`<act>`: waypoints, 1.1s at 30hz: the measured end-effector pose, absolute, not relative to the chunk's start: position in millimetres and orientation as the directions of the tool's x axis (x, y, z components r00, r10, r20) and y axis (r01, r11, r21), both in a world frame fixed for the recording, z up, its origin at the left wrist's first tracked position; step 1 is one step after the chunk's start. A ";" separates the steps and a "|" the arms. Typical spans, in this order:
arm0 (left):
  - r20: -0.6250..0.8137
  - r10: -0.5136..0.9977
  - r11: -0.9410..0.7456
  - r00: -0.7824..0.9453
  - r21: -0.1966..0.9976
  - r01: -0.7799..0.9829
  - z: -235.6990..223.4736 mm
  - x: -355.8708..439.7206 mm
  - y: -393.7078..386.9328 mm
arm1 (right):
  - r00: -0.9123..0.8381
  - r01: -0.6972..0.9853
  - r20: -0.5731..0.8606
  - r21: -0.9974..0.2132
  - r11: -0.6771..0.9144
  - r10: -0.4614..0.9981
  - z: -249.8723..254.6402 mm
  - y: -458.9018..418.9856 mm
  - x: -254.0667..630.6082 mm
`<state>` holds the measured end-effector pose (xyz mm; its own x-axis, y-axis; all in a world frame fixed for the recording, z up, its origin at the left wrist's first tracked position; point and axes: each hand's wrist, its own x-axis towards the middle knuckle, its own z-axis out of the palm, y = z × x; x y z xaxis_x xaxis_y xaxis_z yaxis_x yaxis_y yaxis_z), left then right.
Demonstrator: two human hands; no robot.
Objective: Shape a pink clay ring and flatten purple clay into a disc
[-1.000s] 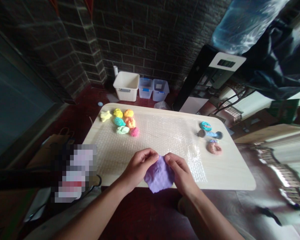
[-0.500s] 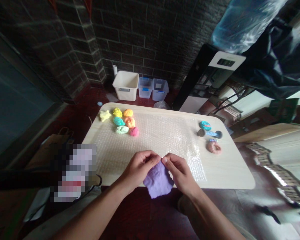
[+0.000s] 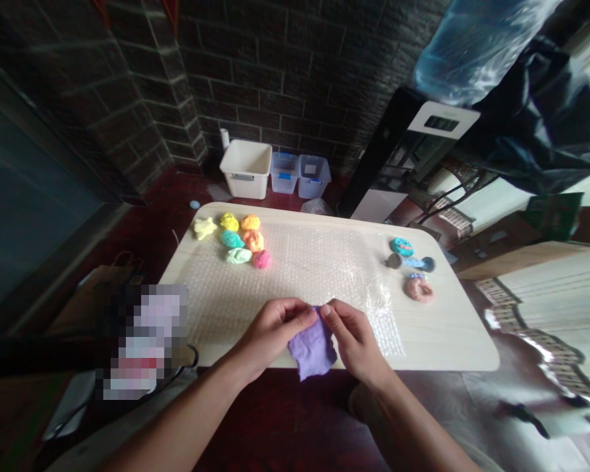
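A thin, ragged-edged sheet of purple modelling clay (image 3: 313,351) hangs from my two hands just above the table's near edge. My left hand (image 3: 281,331) pinches its top left part between thumb and fingers. Close beside it, my right hand (image 3: 350,333) pinches the top right part. Under and beyond the hands, bubble wrap (image 3: 305,262) covers the middle of the table. Several coloured clay lumps sit at the far left, among them a pink lump (image 3: 262,259), a teal lump (image 3: 232,238) and a yellow lump (image 3: 229,221).
On the table's right lie a blue clay piece (image 3: 402,246), a dumbbell-shaped piece (image 3: 411,263) and a pinkish-brown ring (image 3: 419,288). Beyond the pale table (image 3: 452,334), a white bin (image 3: 246,170) and two clear boxes stand on the floor. A water dispenser (image 3: 388,157) rises at the back right.
The purple clay sheet hangs shorter and narrower, with more of its top gathered between my fingers. Both hands stay in nearly the same place.
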<state>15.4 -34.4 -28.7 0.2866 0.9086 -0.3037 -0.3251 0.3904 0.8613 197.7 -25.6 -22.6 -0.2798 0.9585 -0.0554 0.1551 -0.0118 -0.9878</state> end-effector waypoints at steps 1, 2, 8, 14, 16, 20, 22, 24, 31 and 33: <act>-0.310 0.906 0.398 0.287 0.855 -0.332 -29.1 15.5 -34.4 | -0.259 0.158 -0.046 -0.987 -0.005 0.965 -23.2 -25.3 198.4; -0.314 0.905 0.401 0.287 0.854 -0.331 -29.8 15.4 -34.3 | -0.247 0.163 -0.044 -0.987 -0.003 0.968 -23.3 -24.9 199.2; -0.238 0.931 0.285 0.276 0.948 -0.142 -33.3 12.7 -32.4 | -0.339 0.244 -0.079 -0.970 0.007 0.937 -17.9 -25.0 201.0; -0.260 0.926 0.310 0.272 0.937 -0.159 -28.0 15.3 -34.1 | -0.317 0.240 -0.048 -0.970 0.031 0.947 -22.5 -26.3 197.0; -0.289 0.922 0.345 0.257 0.915 -0.211 -27.6 17.2 -35.1 | -0.288 0.228 -0.061 -0.974 0.006 0.956 -24.3 -26.8 196.1; -0.241 0.947 0.279 0.211 0.944 -0.174 -31.1 19.2 -36.3 | -0.313 0.249 -0.111 -0.968 -0.031 0.943 -24.8 -27.6 194.9; -0.233 0.954 0.267 0.187 0.946 -0.184 -32.5 19.6 -36.1 | -0.331 0.246 -0.103 -0.969 -0.019 0.938 -25.4 -27.4 194.0; -0.264 0.947 0.306 0.185 0.918 -0.251 -32.5 19.9 -35.3 | -0.297 0.224 -0.065 -0.975 0.004 0.953 -26.9 -26.5 193.4; -0.222 0.957 0.262 0.184 0.936 -0.236 -31.3 16.9 -32.1 | -0.271 0.182 -0.076 -0.983 -0.027 0.960 -26.7 -26.3 195.3; -0.211 0.959 0.253 0.190 0.940 -0.231 -31.5 16.7 -32.7 | -0.307 0.191 -0.072 -0.982 -0.013 0.949 -24.5 -27.9 195.5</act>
